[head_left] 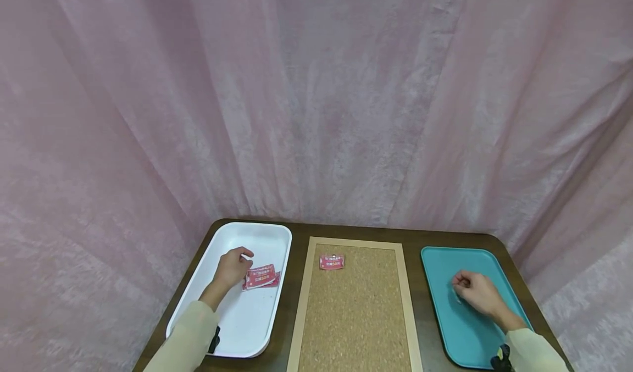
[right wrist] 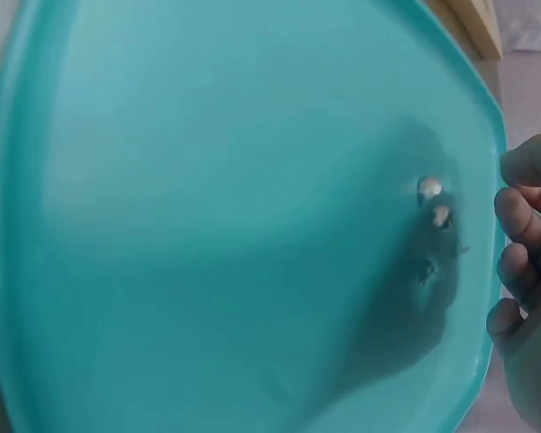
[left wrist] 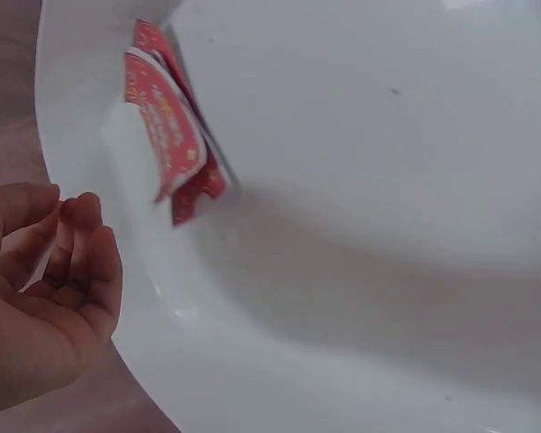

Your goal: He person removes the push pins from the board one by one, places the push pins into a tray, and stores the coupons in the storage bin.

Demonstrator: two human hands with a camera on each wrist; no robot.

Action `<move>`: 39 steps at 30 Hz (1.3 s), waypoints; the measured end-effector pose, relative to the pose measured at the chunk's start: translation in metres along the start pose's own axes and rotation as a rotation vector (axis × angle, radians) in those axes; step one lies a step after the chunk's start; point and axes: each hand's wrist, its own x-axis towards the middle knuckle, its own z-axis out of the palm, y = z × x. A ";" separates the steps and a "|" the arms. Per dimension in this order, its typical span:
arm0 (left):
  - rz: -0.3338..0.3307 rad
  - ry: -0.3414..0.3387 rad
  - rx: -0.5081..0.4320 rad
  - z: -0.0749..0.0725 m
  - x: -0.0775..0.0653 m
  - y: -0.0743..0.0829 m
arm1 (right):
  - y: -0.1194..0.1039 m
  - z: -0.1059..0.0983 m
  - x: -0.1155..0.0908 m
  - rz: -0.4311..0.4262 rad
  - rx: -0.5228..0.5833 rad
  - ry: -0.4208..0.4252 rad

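My left hand [head_left: 232, 267] hovers over the white tray [head_left: 249, 320], beside a small pile of red printed coupons [head_left: 260, 277]. In the left wrist view its fingers are loosely bent, thumb close to the fingertips, with nothing visible between them. The coupons [left wrist: 167, 126] overlap and look slightly curled. Over the teal tray [head_left: 462, 347] is my right hand [head_left: 478, 292], fingers loosely bent and seemingly holding nothing. Several small shiny pieces, perhaps clear pushpins [right wrist: 430, 188], lie in that tray near the fingertips. Another red coupon [head_left: 331, 262] is fixed to the corkboard [head_left: 361, 311], at its upper left.
The wood-framed corkboard stands between the two trays on a dark brown table [head_left: 346, 232]. A pink velvet curtain [head_left: 316, 97] hangs behind the table and along its sides. The trays have raised rims.
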 end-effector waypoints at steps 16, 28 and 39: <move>0.137 0.067 -0.115 0.011 0.013 0.064 | -0.042 0.015 0.030 -0.024 0.066 0.032; 0.205 0.038 -0.133 0.034 0.011 0.092 | -0.068 0.039 0.056 -0.099 0.122 0.008; 0.275 -0.028 -0.145 0.058 0.006 0.114 | -0.083 0.059 0.061 -0.141 0.195 0.015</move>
